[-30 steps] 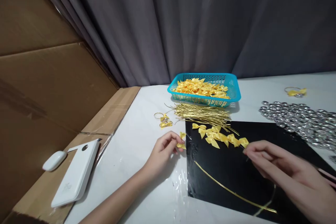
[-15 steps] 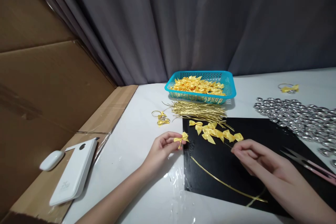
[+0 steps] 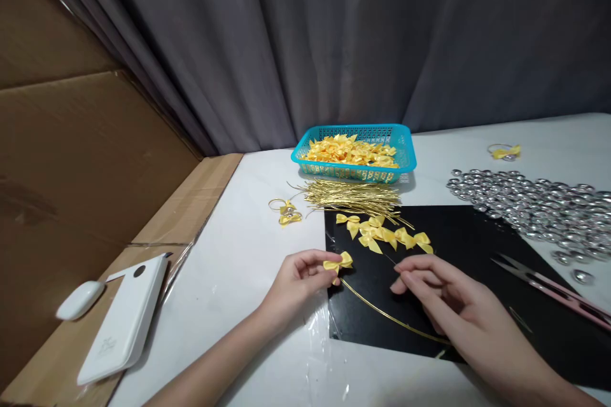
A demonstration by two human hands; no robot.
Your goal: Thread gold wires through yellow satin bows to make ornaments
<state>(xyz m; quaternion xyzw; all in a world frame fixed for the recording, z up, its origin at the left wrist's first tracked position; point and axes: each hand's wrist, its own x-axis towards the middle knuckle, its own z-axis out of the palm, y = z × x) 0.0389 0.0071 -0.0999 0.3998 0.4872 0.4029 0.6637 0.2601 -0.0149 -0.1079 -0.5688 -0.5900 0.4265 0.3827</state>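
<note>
On my feed, the yellow satin ribbon bow (image 3: 345,260) sits at the left edge of the black mat (image 3: 458,235), pinched between thumb and index finger of my left hand (image 3: 298,281). Toward its four o'clock a curved gold wire (image 3: 382,312) runs away across the mat; I can't tell whether they touch. At three to four o'clock my right hand (image 3: 451,299) has thumb and index pressed together on a thin strand (image 3: 390,259), too fine to identify. Loose yellow bows (image 3: 378,233) lie clustered at two. At twelve I see a bundle of gold wires (image 3: 351,198), then a turquoise perforated basket (image 3: 405,168) heaped with more bows, and a grey curtain (image 3: 344,32) behind. Looped bow pieces (image 3: 289,219) rest at eleven. Silver beads (image 3: 539,206) spread between two and three, with pink-handled scissors (image 3: 534,281) at three. Well off, between eight and nine, lies a white power bank (image 3: 121,324).
</note>
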